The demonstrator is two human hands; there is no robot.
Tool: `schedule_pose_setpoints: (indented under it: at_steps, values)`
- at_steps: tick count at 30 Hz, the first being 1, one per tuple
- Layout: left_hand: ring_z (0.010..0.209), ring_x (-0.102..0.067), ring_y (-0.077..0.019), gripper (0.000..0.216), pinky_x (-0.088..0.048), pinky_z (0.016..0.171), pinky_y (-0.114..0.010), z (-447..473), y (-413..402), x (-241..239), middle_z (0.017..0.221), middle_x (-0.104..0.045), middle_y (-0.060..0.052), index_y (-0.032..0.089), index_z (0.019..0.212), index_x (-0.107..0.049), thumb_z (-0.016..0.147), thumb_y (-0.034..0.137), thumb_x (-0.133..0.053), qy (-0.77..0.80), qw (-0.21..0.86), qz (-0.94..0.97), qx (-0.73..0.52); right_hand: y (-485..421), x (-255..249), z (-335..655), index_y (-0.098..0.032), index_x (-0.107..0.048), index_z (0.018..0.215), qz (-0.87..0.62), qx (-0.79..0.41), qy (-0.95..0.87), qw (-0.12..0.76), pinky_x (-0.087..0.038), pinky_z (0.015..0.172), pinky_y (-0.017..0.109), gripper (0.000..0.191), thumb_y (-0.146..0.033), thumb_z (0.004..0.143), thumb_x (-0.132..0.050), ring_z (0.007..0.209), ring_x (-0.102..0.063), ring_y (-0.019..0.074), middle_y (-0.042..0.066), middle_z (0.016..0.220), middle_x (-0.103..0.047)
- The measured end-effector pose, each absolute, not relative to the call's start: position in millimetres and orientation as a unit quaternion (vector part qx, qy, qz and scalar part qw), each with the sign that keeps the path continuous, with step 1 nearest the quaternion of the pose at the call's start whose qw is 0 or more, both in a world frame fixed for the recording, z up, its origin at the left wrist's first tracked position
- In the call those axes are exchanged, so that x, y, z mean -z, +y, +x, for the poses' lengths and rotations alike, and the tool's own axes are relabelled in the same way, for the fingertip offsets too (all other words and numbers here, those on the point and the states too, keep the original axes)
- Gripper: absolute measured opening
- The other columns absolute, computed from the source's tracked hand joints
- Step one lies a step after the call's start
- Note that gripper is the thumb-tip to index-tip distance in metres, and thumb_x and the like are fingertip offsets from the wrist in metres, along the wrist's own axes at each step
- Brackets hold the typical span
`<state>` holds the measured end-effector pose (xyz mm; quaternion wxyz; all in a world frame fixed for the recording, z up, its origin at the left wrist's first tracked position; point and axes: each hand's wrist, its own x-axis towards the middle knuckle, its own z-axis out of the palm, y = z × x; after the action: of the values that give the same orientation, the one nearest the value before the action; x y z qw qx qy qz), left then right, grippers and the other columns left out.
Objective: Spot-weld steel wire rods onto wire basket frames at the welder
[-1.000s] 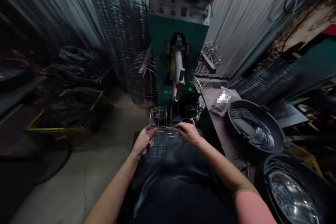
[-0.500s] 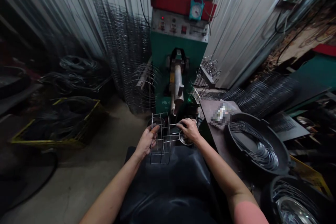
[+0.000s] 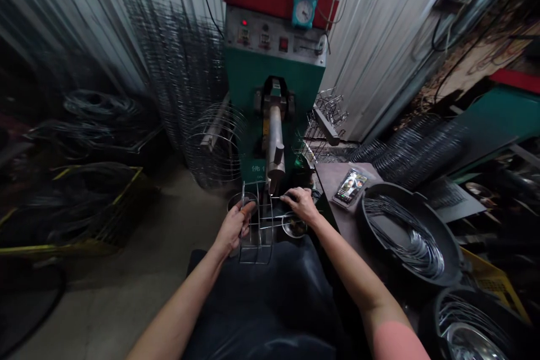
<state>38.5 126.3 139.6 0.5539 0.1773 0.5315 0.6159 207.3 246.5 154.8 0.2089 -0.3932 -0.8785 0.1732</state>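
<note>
A black rubber tub (image 3: 409,236) is set at the right edge of the dark metal tabletop (image 3: 331,180), and a bundle of curved steel wires is heaped inside it. A second black tub (image 3: 468,320) is seen below it at the lower right, also filled with bright wire hoops, though it is partly cut off by the frame. On the floor to the left, dark wire coils (image 3: 80,208) are held in a yellow crate (image 3: 97,211). A smartphone (image 3: 349,187) (its screen lit) is laid on the tabletop, near the first tub.

An upright wire rack (image 3: 255,242) is held over a black apron (image 3: 261,304), between the two hands. It is gripped at its left side by the left hand (image 3: 232,229), with the fingers closed around the wires. The right hand (image 3: 301,206) is curled narrowly over horizontal wires running out from the rack, though a firm grip cannot be confirmed. A round steel dish (image 3: 294,226) is seen just below the right hand, and a dark ring (image 3: 242,201) just above the left. Directly ahead, the electrode arm (image 3: 274,143) of a green spot-welding machine (image 3: 270,76) is positioned just beyond the rack.
</note>
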Motion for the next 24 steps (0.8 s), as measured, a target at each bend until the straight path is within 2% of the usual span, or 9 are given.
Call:
schedule_pose_setpoints:
  at_steps: [9,24]
  values:
    - [0.03,-0.017,-0.0029,0.043,-0.011,0.03,-0.016,37,137,-135,0.043,-0.03,0.014,0.022,0.086,-0.044,0.058,0.043,-0.07,0.524,0.564,0.169,-0.615,259,-159,205,-0.019,-0.066,0.077,-0.392,-0.175,-0.882,0.195,-0.027,0.08,0.031,0.023,-0.039,0.083,-0.056,0.081,-0.057,0.0154,0.003,0.08,-0.066]
    - [0.03,-0.02,-0.0028,0.039,-0.014,0.03,-0.015,39,137,-136,0.043,-0.032,0.012,0.021,0.079,-0.044,0.058,0.041,-0.07,0.539,0.551,0.176,-0.612,255,-168,203,-0.019,-0.068,0.077,-0.417,-0.214,-0.867,0.168,-0.03,0.082,0.029,0.028,-0.042,0.084,-0.054,0.083,-0.061,0.0155,0.003,0.082,-0.069]
